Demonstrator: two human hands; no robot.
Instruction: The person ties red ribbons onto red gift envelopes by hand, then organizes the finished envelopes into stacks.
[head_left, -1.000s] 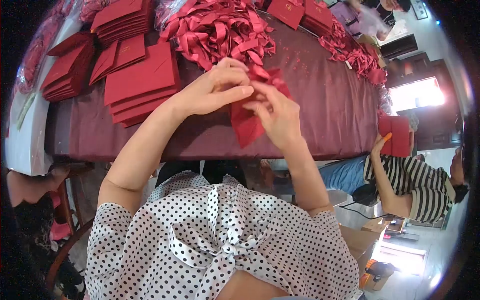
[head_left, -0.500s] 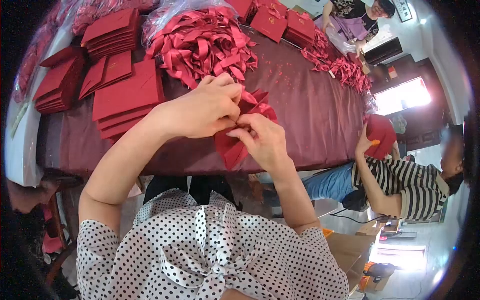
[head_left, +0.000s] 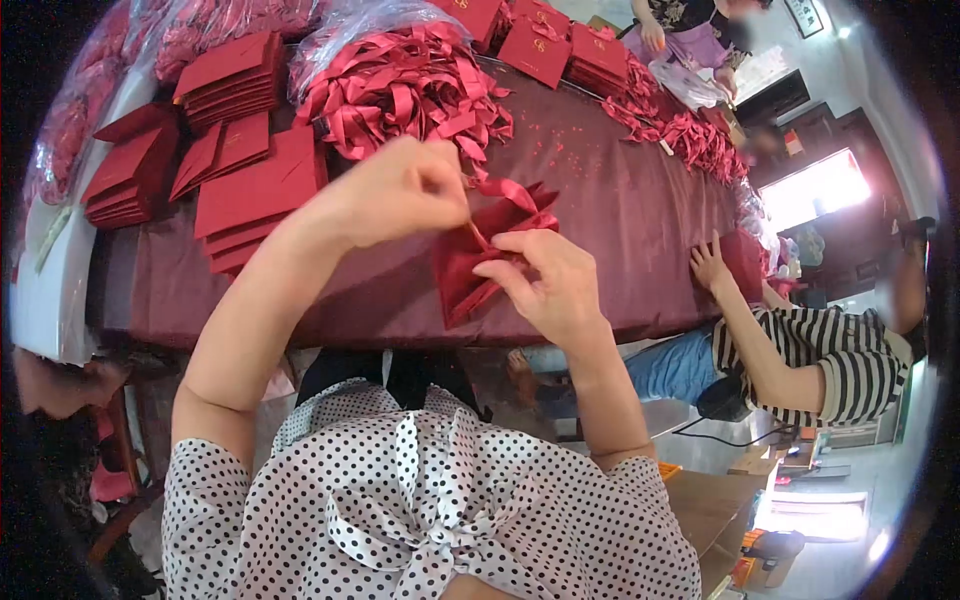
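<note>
In front of me a small red paper gift bag (head_left: 462, 278) is tilted above the table edge. My right hand (head_left: 548, 285) pinches the bag's upper edge between thumb and fingers. My left hand (head_left: 400, 195), its fingers curled closed and slightly blurred, is up and left of the bag. A thin strand of ribbon (head_left: 474, 232) runs from this hand down to the bag's edge. A pink-red ribbon loop (head_left: 508, 192) stands at the bag's far side. Behind my left hand lies a large heap of cut ribbons (head_left: 405, 85).
Stacked red bags (head_left: 255, 195) lie at the left of the dark red tablecloth (head_left: 610, 240); more printed bags (head_left: 535, 50) stand at the back. Another ribbon heap (head_left: 690, 135) is far right. A co-worker in a striped shirt (head_left: 800, 350) sits right; another person (head_left: 690, 50) is across.
My left hand has pulled away from my right hand, up and left, with the strand now stretched between it and the bag. The striped-shirt co-worker's hand has moved onto the table.
</note>
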